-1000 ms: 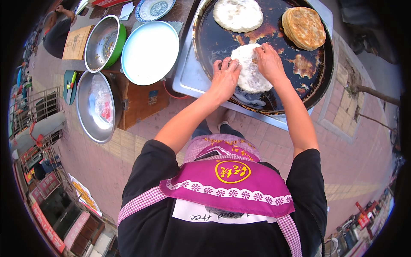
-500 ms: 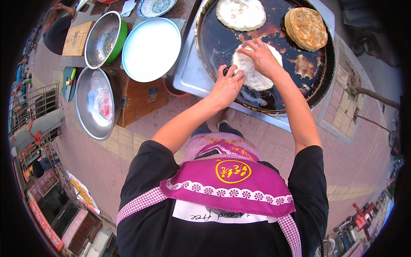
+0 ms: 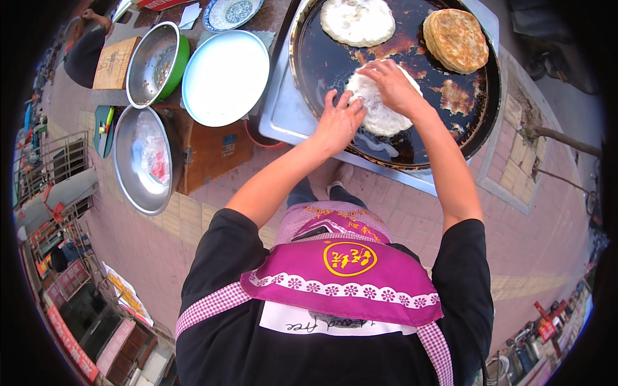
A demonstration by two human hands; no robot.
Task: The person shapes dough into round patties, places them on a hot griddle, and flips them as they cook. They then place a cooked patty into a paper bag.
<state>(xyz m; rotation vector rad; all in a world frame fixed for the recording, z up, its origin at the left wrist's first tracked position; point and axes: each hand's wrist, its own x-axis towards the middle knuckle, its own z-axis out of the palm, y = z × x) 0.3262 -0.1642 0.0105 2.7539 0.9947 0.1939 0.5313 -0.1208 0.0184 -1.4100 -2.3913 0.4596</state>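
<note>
A round white flatbread dough (image 3: 381,119) lies on a large dark, oiled griddle pan (image 3: 467,125). My left hand (image 3: 338,122) touches the dough's near left edge, its fingers apart and bent. My right hand (image 3: 399,90) reaches over the dough from the right, its spread, curved fingertips resting on the upper part and partly hiding it. A second pale dough round (image 3: 357,20) is at the back of the pan, and a stack of browned flatbreads (image 3: 456,40) sits at the back right.
Left of the metal stove top (image 3: 277,106) stand a white tray (image 3: 225,77), a green-and-steel bowl (image 3: 151,64), a steel basin (image 3: 145,161) holding plastic, a patterned plate (image 3: 232,14) and a wooden board (image 3: 112,64). Another person (image 3: 84,55) is at the far left.
My right hand has shifted leftward and up from the dough's right side onto its upper part. My left hand has stayed by the left edge, moving slightly.
</note>
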